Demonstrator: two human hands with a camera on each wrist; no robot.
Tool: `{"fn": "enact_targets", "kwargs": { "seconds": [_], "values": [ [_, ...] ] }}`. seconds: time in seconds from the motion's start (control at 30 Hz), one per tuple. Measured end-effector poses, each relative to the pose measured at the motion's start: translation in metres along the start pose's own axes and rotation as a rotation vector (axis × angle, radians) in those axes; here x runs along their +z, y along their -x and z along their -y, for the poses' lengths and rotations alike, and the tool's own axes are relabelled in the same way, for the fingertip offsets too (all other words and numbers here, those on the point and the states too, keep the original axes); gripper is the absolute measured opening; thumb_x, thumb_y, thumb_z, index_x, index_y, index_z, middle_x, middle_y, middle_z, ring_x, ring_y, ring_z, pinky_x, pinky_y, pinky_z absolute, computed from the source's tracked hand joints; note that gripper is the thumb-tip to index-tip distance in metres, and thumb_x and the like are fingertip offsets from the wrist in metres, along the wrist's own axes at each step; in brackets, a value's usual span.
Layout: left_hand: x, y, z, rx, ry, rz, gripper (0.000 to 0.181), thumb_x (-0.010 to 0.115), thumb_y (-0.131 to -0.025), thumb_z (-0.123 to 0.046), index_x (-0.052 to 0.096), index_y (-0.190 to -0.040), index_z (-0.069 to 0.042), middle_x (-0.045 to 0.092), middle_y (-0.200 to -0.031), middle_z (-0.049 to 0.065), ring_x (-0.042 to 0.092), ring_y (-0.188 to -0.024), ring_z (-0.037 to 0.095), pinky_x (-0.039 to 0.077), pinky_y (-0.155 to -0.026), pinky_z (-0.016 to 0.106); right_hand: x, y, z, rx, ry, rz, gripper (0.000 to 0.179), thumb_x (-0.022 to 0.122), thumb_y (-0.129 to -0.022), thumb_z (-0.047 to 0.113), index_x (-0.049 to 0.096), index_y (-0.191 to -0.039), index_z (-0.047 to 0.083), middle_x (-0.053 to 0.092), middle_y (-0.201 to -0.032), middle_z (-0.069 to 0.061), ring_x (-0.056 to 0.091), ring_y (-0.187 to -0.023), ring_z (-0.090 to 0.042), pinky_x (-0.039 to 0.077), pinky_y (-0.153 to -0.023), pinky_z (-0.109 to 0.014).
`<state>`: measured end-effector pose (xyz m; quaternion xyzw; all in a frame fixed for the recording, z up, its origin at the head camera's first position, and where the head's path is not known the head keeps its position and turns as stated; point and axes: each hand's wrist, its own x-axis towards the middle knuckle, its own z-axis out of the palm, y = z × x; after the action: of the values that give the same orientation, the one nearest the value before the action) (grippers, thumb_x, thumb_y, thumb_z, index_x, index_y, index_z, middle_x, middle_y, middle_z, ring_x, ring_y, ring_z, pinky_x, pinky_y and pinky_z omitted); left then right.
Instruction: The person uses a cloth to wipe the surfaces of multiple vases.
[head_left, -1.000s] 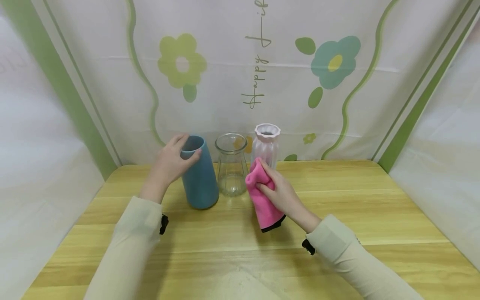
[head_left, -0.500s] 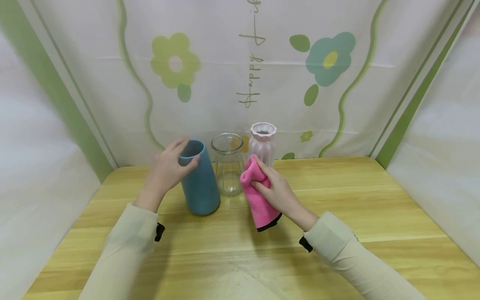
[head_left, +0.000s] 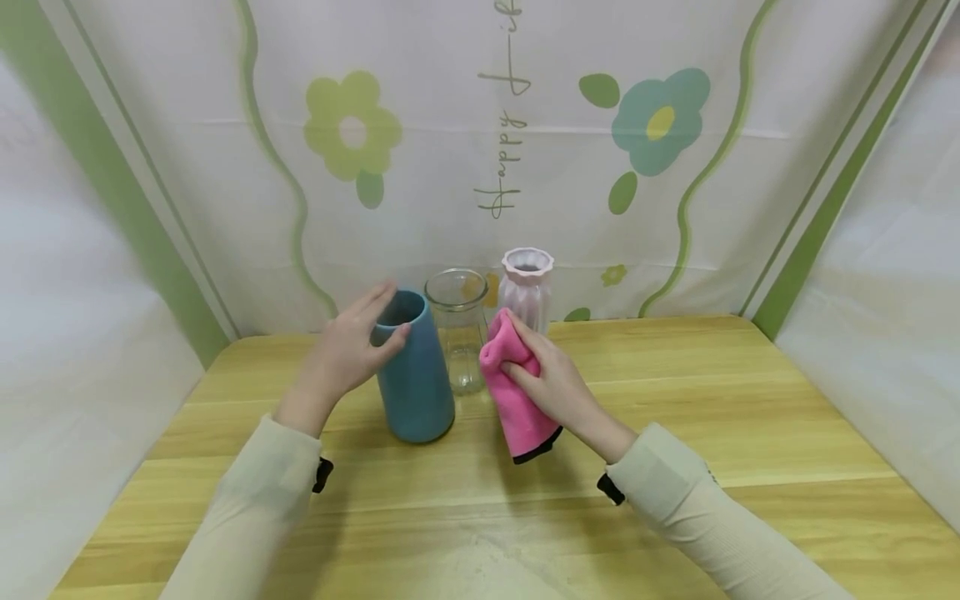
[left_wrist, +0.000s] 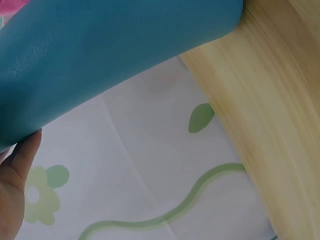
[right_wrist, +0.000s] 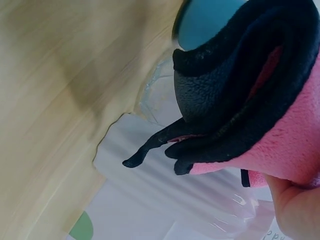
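Note:
My left hand (head_left: 339, 357) grips a tall blue vase (head_left: 417, 385) near its rim, thumb on the near side and fingers around the left. The vase stands upright or nearly so on the table. In the left wrist view, fingers (left_wrist: 29, 150) touch the vase wall. My right hand (head_left: 564, 385) pinches a folded pink cloth (head_left: 519, 408) with black edging, held above the table. Behind the cloth is a ribbed pale pink vase (head_left: 525, 293) with a scalloped rim, its lower part hidden. A clear glass vase (head_left: 463, 358) stands between the two, partly covered by the blue one.
The wooden table (head_left: 675, 517) reaches back to a white curtain (head_left: 435, 167) printed with flowers and lettering. White side curtains (head_left: 877, 333) close in the left and right. In the right wrist view, the cloth (right_wrist: 295, 130) covers part of the glass and pink vases.
My left hand has brought the blue vase slightly right and nearer to me, so it now overlaps the glass vase. My right hand keeps the cloth at about the same spot.

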<state>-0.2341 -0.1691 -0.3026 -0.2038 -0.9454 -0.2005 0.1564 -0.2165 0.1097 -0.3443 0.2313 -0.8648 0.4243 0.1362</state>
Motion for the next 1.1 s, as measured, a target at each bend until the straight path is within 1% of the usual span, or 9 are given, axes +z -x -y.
{"fn": "enact_targets", "kwargs": {
  "seconds": [0.13, 0.23, 0.33, 0.47, 0.6, 0.8, 0.93, 1.03, 1.1],
  "values": [
    [0.0, 0.002, -0.005, 0.021, -0.011, 0.002, 0.072, 0.045, -0.097, -0.049, 0.03, -0.149, -0.001, 0.03, -0.155, 0.017, 0.031, -0.142, 0.036, 0.03, -0.114, 0.052, 0.0, -0.001, 0.005, -0.029, -0.014, -0.001, 0.068, 0.066, -0.089, 0.012, 0.034, -0.149, 0.015, 0.049, -0.142, -0.018, 0.053, -0.124, -0.034, 0.048, -0.098, -0.049],
    [0.001, 0.003, -0.009, 0.045, -0.021, -0.01, 0.071, 0.046, -0.097, -0.048, 0.031, -0.148, 0.0, 0.032, -0.154, 0.018, 0.033, -0.141, 0.036, 0.031, -0.114, 0.05, -0.001, -0.002, 0.008, -0.058, -0.027, -0.001, 0.069, 0.066, -0.089, 0.011, 0.034, -0.149, 0.015, 0.048, -0.144, -0.017, 0.052, -0.127, -0.033, 0.047, -0.099, -0.048],
    [0.003, 0.004, -0.014, 0.066, -0.036, -0.022, 0.071, 0.047, -0.097, -0.048, 0.034, -0.147, 0.0, 0.035, -0.152, 0.018, 0.036, -0.14, 0.036, 0.033, -0.112, 0.049, -0.001, -0.002, 0.012, -0.085, -0.032, 0.002, 0.069, 0.066, -0.088, 0.01, 0.034, -0.149, 0.013, 0.047, -0.145, -0.016, 0.051, -0.128, -0.032, 0.047, -0.1, -0.048],
    [0.006, 0.004, -0.021, 0.079, -0.038, -0.018, 0.071, 0.048, -0.096, -0.049, 0.035, -0.146, 0.0, 0.036, -0.152, 0.018, 0.039, -0.138, 0.036, 0.036, -0.11, 0.05, -0.001, -0.001, 0.015, -0.108, -0.024, 0.002, 0.069, 0.067, -0.087, 0.008, 0.036, -0.148, 0.009, 0.048, -0.144, -0.018, 0.052, -0.126, -0.033, 0.047, -0.1, -0.048],
    [0.009, 0.003, -0.03, 0.101, -0.028, -0.025, 0.07, 0.051, -0.095, -0.046, 0.036, -0.146, -0.001, 0.037, -0.152, 0.016, 0.043, -0.135, 0.036, 0.038, -0.107, 0.052, 0.0, 0.0, 0.017, -0.135, -0.015, -0.004, 0.066, 0.067, -0.087, 0.006, 0.038, -0.146, 0.005, 0.049, -0.141, -0.02, 0.053, -0.123, -0.034, 0.048, -0.097, -0.048],
    [0.015, 0.0, -0.043, 0.143, -0.006, -0.032, 0.07, 0.056, -0.094, -0.043, 0.038, -0.144, 0.001, 0.039, -0.151, 0.017, 0.042, -0.136, 0.032, 0.04, -0.107, 0.045, 0.0, 0.0, 0.019, -0.176, -0.016, 0.012, 0.066, 0.067, -0.087, 0.007, 0.038, -0.146, 0.005, 0.049, -0.142, -0.019, 0.052, -0.125, -0.033, 0.048, -0.099, -0.048],
    [0.021, -0.001, -0.051, 0.151, 0.024, -0.038, 0.07, 0.054, -0.094, -0.045, 0.037, -0.145, 0.001, 0.039, -0.15, 0.017, 0.042, -0.136, 0.033, 0.04, -0.108, 0.045, -0.001, 0.002, 0.017, -0.191, -0.027, 0.019, 0.066, 0.066, -0.088, 0.005, 0.036, -0.147, 0.004, 0.048, -0.142, -0.018, 0.051, -0.126, -0.033, 0.048, -0.099, -0.047],
    [0.025, -0.003, -0.056, 0.15, 0.042, -0.051, 0.07, 0.054, -0.094, -0.044, 0.036, -0.145, 0.001, 0.04, -0.149, 0.018, 0.044, -0.135, 0.034, 0.04, -0.107, 0.046, -0.001, 0.003, 0.015, -0.216, -0.034, 0.021, 0.066, 0.063, -0.088, 0.003, 0.034, -0.147, 0.003, 0.047, -0.142, -0.019, 0.051, -0.123, -0.032, 0.049, -0.097, -0.047],
    [0.027, -0.005, -0.059, 0.148, 0.043, -0.059, 0.069, 0.054, -0.094, -0.043, 0.036, -0.145, 0.001, 0.041, -0.149, 0.018, 0.045, -0.134, 0.034, 0.041, -0.106, 0.047, -0.002, 0.004, 0.013, -0.23, -0.039, 0.03, 0.067, 0.062, -0.089, 0.003, 0.031, -0.148, 0.002, 0.044, -0.143, -0.019, 0.051, -0.12, -0.032, 0.051, -0.094, -0.047]
  ]
}}
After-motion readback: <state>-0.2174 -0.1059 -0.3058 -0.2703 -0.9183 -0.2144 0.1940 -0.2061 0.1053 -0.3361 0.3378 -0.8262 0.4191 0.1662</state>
